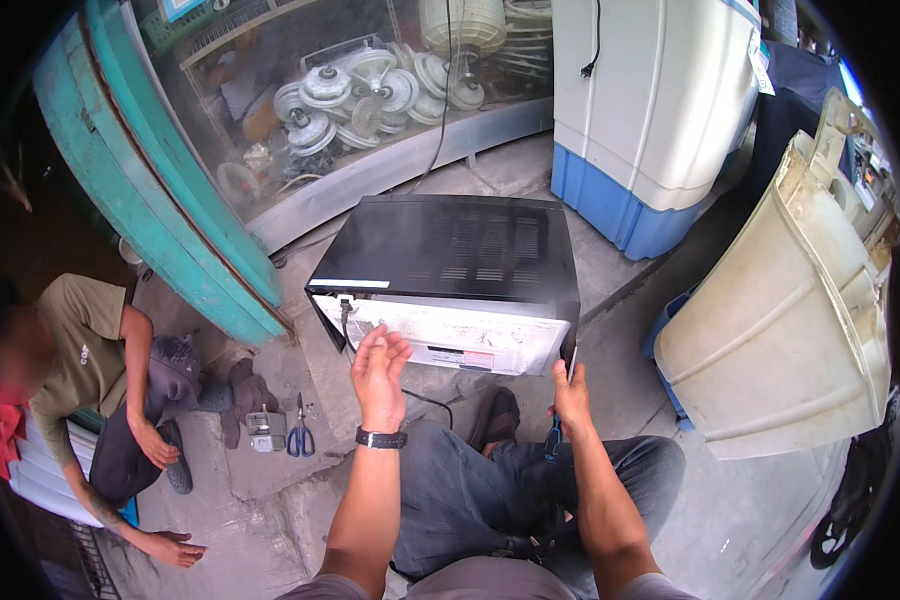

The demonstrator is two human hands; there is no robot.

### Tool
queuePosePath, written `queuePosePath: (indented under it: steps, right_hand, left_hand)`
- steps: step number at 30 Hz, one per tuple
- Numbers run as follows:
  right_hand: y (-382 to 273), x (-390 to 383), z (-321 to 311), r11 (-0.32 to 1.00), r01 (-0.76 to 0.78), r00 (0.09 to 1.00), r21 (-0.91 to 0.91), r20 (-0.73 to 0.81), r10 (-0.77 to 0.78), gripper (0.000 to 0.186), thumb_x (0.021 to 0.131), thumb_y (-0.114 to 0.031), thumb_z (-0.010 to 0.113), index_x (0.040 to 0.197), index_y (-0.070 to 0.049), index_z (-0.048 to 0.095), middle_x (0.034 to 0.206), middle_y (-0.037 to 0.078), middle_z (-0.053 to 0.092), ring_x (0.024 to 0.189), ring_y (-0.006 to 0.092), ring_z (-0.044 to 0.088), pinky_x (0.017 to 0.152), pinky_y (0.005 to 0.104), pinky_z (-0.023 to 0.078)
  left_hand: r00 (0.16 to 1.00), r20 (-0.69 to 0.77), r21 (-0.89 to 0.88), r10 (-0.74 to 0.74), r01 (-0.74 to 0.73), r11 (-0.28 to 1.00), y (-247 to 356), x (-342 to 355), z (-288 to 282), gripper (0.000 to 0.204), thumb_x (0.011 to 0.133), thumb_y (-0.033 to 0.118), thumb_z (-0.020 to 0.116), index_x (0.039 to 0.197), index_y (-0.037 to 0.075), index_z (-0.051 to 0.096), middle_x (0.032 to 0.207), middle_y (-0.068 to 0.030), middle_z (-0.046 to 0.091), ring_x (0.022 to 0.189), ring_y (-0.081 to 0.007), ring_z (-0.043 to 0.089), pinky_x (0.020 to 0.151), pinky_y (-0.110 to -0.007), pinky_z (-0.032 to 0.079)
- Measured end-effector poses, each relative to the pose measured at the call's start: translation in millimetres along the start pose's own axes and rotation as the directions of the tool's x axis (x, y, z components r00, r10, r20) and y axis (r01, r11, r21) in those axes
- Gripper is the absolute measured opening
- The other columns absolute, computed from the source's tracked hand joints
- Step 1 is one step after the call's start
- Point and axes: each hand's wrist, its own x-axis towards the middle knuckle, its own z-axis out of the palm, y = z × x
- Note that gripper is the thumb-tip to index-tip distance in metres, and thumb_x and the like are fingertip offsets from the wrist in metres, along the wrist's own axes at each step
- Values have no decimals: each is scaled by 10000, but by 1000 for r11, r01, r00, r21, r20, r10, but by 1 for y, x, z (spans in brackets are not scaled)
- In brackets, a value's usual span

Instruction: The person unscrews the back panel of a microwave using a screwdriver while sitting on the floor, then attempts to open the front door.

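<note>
A black box-shaped appliance (450, 240) with rows of vent slots on top stands on the ground in front of me. Its white back panel (460, 335), dirt-marked and carrying a printed label, faces me and leans out at the lower edge. My left hand (378, 375), a dark watch on its wrist, is raised before the panel's left part. Its fingers are loosely bent and apart, with nothing in them. At the panel's right edge, my right hand (570, 395) has closed fingers. A blue-handled tool (553, 438) hangs from it, kind unclear.
On the left, a person (100, 370) sits low near blue-handled scissors (300, 435) and a small clear container (266, 430). A white-and-blue washing machine (650, 120) and a cream plastic tub (770, 330) stand right. Behind are a glass case (360, 165) of white parts and a green post (160, 190).
</note>
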Motion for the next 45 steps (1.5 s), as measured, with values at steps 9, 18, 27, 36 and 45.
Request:
queuePosePath:
  steps: [9, 18, 27, 36, 45]
  right_hand:
    - [2, 1, 5, 1000, 0, 1000, 3, -10, 0, 661, 952, -641, 528, 1174, -24, 443, 854, 121, 540, 562, 188, 543, 418, 330, 485]
    - [-8, -50, 17, 939, 318, 902, 133, -348, -256, 445, 927, -287, 722, 1160, 14, 491, 1116, 114, 522, 687, 143, 589, 441, 278, 467]
    - [-107, -65, 65, 744, 119, 875, 657, 285, -391, 669, 1036, -358, 540, 1547, -49, 239, 1196, 139, 618, 502, 64, 441, 439, 242, 435]
    - [-145, -34, 103, 752, -57, 989, 657, 139, -47, 479, 1005, -461, 571, 988, 17, 592, 849, 151, 711, 446, 71, 419, 394, 257, 413]
    - [-130, -45, 102, 578, -225, 961, 784, 276, 1, 304, 950, -253, 676, 725, -130, 514, 522, -39, 376, 421, 86, 336, 396, 292, 334]
  left_hand:
    - [894, 208, -122, -396, 426, 897, 32, 35, 98, 424, 962, 363, 673, 1169, 5, 580, 1120, -216, 666, 1102, -339, 646, 1008, -456, 524]
    - [951, 63, -80, -302, 307, 948, 8, 43, 98, 244, 923, 262, 700, 979, 46, 602, 878, -169, 695, 814, -282, 713, 833, -439, 600]
    - [971, 151, -114, -184, 202, 973, -7, 39, 89, 233, 937, 255, 689, 883, 50, 593, 765, -171, 686, 730, -304, 731, 773, -473, 625]
    - [978, 173, -136, -113, 137, 981, -17, 40, 83, 236, 978, 216, 626, 808, 53, 611, 749, -165, 703, 698, -295, 739, 722, -429, 635]
    - [975, 208, -148, 72, -42, 988, -35, 25, 53, 160, 966, 161, 605, 855, 75, 680, 810, -43, 699, 652, -155, 673, 538, -298, 561]
